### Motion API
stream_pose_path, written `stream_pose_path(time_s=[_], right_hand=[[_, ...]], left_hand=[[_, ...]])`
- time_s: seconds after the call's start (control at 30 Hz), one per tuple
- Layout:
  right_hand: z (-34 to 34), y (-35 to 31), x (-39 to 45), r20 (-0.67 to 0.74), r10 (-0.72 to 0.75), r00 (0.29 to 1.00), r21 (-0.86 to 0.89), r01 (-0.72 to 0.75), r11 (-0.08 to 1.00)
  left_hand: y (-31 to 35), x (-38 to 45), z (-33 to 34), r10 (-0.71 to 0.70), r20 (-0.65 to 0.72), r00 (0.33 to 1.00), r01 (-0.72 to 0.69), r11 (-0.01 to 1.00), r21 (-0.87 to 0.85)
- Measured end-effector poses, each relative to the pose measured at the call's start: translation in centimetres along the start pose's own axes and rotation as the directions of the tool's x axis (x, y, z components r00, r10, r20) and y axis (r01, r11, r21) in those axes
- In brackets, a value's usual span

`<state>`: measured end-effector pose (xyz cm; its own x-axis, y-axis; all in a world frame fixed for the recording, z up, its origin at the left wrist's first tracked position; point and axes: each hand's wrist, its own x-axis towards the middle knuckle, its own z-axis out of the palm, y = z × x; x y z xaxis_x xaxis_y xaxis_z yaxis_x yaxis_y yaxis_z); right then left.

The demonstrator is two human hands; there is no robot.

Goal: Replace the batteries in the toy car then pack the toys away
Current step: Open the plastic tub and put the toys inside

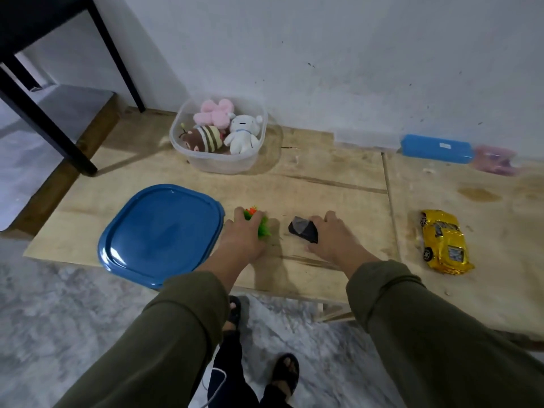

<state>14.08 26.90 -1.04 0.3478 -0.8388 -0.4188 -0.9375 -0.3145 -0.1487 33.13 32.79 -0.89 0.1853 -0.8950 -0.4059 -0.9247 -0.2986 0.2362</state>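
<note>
My left hand [243, 241] closes over a green spiky toy [262, 226] with an orange tuft, low on the wooden table [323, 178]. My right hand [335, 240] grips a small black toy [303, 229] just to its right. A shiny gold toy car [444, 242] lies on the table at the right, apart from both hands. At the back stands a clear plastic tub [219, 160] holding a pink plush [216, 113], a striped bee plush [203, 138] and a white plush [243, 134]. The tub's blue lid [160, 234] lies flat left of my left hand.
A blue case [437, 148] and a pink packet [494, 159] lie against the wall at the back right. Black furniture legs [44, 119] stand at the far left. The table's front edge runs just under my wrists; my feet in sandals show on the marbled floor below.
</note>
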Motion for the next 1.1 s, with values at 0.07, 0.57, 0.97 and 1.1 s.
stream_pose_path(time_s=[0.07,0.57,0.97,1.1], right_hand=[[-1.5,-0.5,0.3,-0.018,0.053,0.998,0.028,-0.052,0.998],[-18.7,-10.2,10.0,-0.410,0.022,0.912,0.339,0.129,0.932],[-16.2,-18.2,20.8,-0.330,0.027,0.943,0.349,0.095,0.932],[-11.6,-18.4,22.2,-0.199,-0.005,0.980,0.126,0.031,0.992]], left_hand=[[0.0,0.0,-1.1,0.006,-0.059,0.998,-0.007,1.000,-0.030],[-6.6,8.9,-20.2,0.073,-0.518,0.852,-0.131,0.988,-0.076],[-11.7,18.7,-20.6,0.153,-0.379,0.913,-0.235,0.955,-0.180],[-12.2,20.5,-16.6,0.218,-0.210,0.953,-0.249,0.960,-0.130]])
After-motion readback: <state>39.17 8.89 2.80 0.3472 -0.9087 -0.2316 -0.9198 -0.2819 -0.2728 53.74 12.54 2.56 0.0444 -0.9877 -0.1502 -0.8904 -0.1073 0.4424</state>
